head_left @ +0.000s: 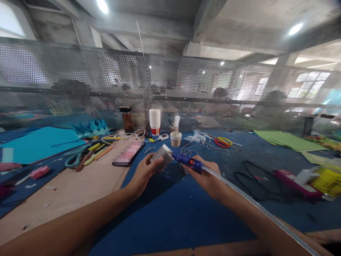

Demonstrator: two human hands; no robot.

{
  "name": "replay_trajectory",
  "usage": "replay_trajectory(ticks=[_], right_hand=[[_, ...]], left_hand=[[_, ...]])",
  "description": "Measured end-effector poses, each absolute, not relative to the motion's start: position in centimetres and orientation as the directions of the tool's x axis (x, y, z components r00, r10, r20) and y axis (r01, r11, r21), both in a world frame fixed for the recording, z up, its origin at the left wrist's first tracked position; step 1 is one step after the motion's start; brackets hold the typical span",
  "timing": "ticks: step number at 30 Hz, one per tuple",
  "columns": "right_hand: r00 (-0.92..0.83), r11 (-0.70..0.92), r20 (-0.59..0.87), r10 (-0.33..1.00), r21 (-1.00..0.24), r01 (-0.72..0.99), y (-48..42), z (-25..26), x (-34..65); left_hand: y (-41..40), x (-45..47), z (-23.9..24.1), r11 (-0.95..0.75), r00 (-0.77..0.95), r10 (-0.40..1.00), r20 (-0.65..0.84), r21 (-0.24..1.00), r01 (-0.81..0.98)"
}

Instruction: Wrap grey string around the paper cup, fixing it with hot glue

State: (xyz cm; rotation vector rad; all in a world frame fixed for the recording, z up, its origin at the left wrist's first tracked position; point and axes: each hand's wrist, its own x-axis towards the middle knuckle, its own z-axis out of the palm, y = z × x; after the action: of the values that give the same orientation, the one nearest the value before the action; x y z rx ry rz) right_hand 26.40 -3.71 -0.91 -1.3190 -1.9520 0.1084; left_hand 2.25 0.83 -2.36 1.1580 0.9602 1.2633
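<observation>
Nearest the camera, one long translucent glue stick (pixel 252 199) slants over the right forearm (pixel 238 209); it enters one blue plastic glue gun (pixel 182 158), grasped in the right hand (pixel 209 179) above the dark blue tabletop (pixel 176 220); its long axis rises leftward, nozzle at one small grey boxlike piece (pixel 161 156) held by the left hand (pixel 144 170), contact unclear; beyond stand one stack of white paper cups (pixel 155 120) and one squat pale tub (pixel 176 140); loose pale cord (pixel 188 150) lies behind the gun.

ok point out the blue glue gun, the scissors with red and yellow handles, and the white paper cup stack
Blue glue gun (pixel 183 159), head view: body
Scissors with red and yellow handles (pixel 221 145), head view: red loop
White paper cup stack (pixel 155 119), head view: side
</observation>
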Motion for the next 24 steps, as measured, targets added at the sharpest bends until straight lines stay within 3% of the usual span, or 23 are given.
replay_trajectory(ticks=[24], right_hand=[[-0.219,0.491,0.534,0.817,-0.446,0.748,-3.93,-0.75,26.6]], left_hand=[[1.09,2.25,-2.64,-0.07,0.081,0.993,0.081,0.99,-0.126]])
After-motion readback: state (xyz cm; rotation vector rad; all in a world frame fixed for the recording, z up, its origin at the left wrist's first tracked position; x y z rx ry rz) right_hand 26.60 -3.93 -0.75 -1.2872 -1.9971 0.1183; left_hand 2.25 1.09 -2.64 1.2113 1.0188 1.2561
